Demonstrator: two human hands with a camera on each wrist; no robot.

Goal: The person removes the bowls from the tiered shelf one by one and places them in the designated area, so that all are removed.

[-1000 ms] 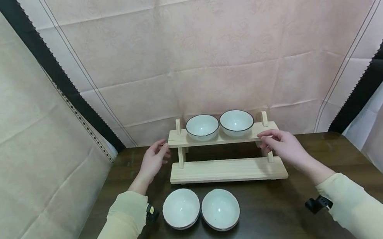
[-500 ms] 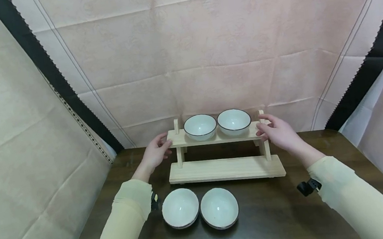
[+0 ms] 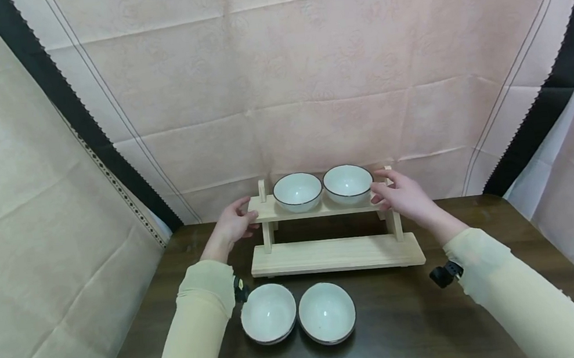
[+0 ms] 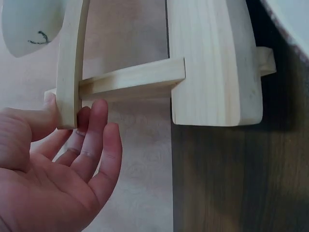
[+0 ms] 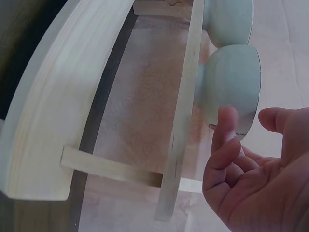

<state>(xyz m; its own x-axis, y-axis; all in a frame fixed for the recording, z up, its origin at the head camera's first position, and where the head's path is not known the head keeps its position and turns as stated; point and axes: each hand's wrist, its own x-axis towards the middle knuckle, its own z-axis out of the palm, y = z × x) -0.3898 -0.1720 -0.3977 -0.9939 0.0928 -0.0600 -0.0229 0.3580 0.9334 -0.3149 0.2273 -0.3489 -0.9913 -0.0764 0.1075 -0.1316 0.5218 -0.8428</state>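
A two-tier wooden rack (image 3: 337, 254) stands on the table. My left hand (image 3: 233, 224) holds the left end of its upper shelf (image 4: 70, 72), thumb on top and fingers beneath. On that shelf sit two white bowls with dark rims, a left bowl (image 3: 298, 192) and a right bowl (image 3: 347, 184). My right hand (image 3: 400, 195) is at the right bowl's outer side. In the right wrist view its thumb stands apart from the bowl (image 5: 231, 87) and its fingers, partly bent, overlap the bowl's side; whether they touch it is unclear.
In front of the rack, two more white bowls, one left (image 3: 268, 313) and one right (image 3: 327, 312), sit side by side on the dark wooden table (image 3: 396, 319); each looks stacked. A pale cloth backdrop (image 3: 329, 81) hangs close behind the rack.
My right hand has moved up and left, from the upper shelf's right end to beside the right bowl. My left hand has come onto the shelf's left end. The bowls keep their places.
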